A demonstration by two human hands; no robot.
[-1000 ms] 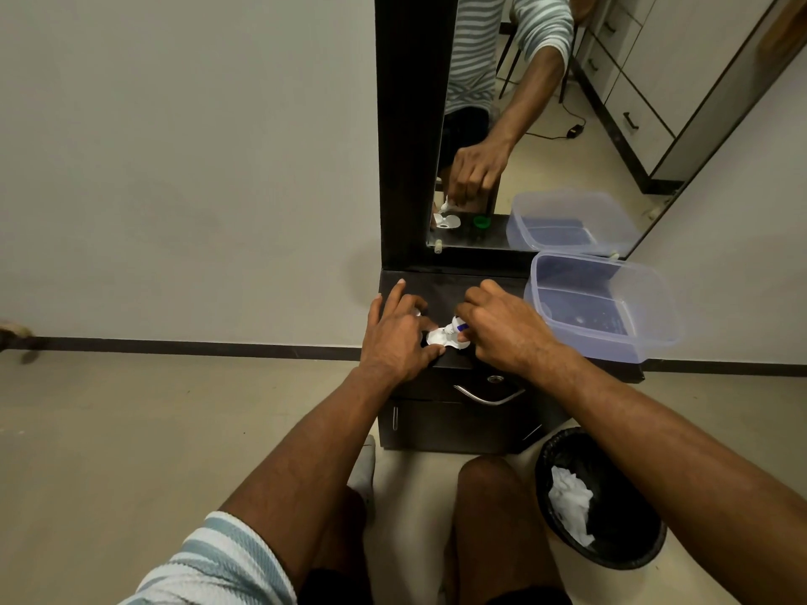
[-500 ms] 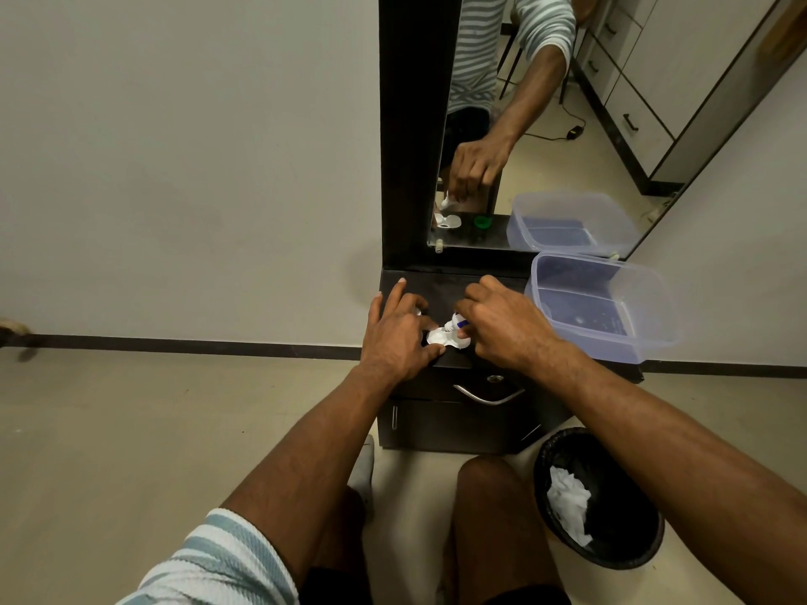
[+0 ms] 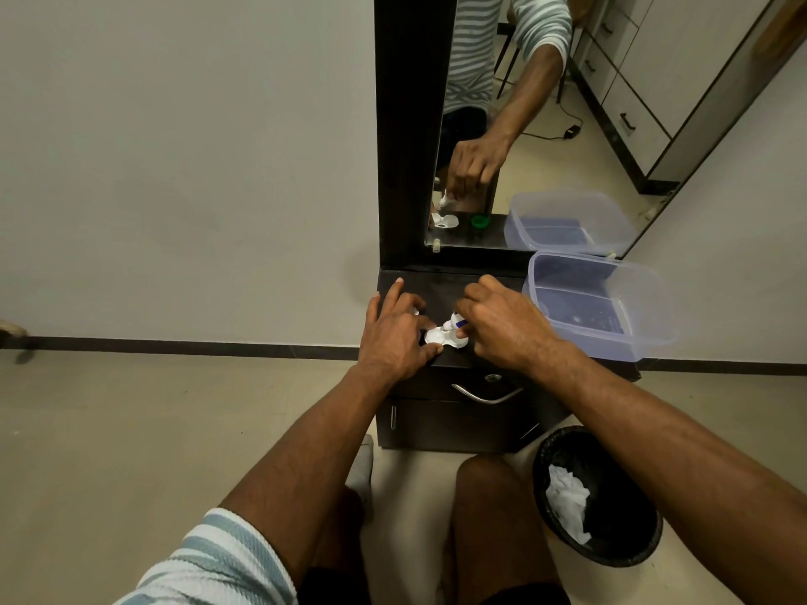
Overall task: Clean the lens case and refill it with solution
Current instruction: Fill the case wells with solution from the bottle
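Almost nothing has shifted over the last second: the white lens case (image 3: 438, 337) stays on the front edge of the dark cabinet top (image 3: 441, 283), and both hands keep their places. The left hand (image 3: 395, 338) lies flat with fingers spread, its thumb and forefinger steadying the case's left side. The right hand (image 3: 502, 327) is curled around a small solution bottle (image 3: 454, 321) (white, with a blue band), its nozzle tipped down at the open well. That steadiness suggests refilling is under way, with cleaning likely done. Whether liquid is flowing is too small to tell. A green cap (image 3: 480, 220) shows only in the mirror (image 3: 524, 124).
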